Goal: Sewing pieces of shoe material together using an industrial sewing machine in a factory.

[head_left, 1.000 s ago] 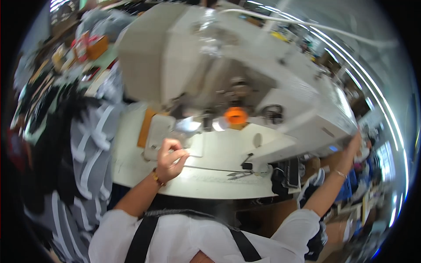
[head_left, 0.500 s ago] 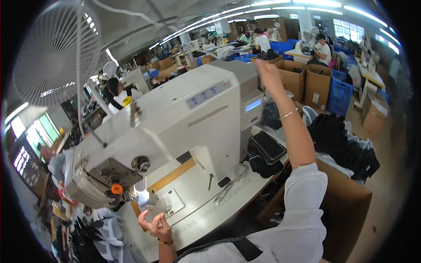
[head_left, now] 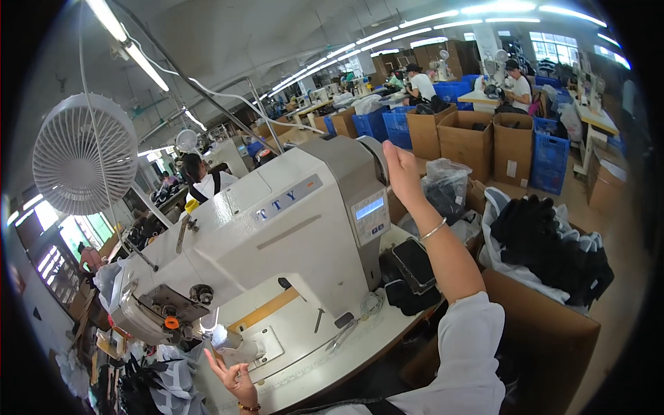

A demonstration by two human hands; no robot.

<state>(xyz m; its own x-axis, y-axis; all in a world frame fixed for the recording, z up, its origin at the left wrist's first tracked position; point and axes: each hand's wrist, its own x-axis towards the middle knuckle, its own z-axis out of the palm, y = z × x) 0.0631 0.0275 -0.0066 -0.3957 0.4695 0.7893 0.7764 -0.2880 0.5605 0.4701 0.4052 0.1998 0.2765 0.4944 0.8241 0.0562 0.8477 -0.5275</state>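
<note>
A large white industrial sewing machine (head_left: 277,207) stands before me, with a small lit display (head_left: 369,209) on its right end. My right hand (head_left: 402,171) reaches up to that end and grips the grey-rimmed handwheel (head_left: 375,158), thumb upward; its fingertips are partly hidden. Low by the needle area, my left hand (head_left: 234,379) has its index finger stretched and its fingers apart, with nothing visible in it. Beside its fingertips is the metal post (head_left: 237,351) under the lit machine head. An orange knob (head_left: 171,322) sits on the head.
On the tabletop (head_left: 304,360) lie scissors (head_left: 340,337), a screwdriver-like tool (head_left: 319,320) and a coil of cord (head_left: 372,303). A black phone (head_left: 413,266) rests further right. Black and white fabric pieces (head_left: 546,242) pile above an open carton (head_left: 546,332). A fan (head_left: 86,155) stands at left.
The view has shifted, so the machine appears lower and more of the room shows. My left fingers have spread from a more closed pose. My right hand stays at the handwheel.
</note>
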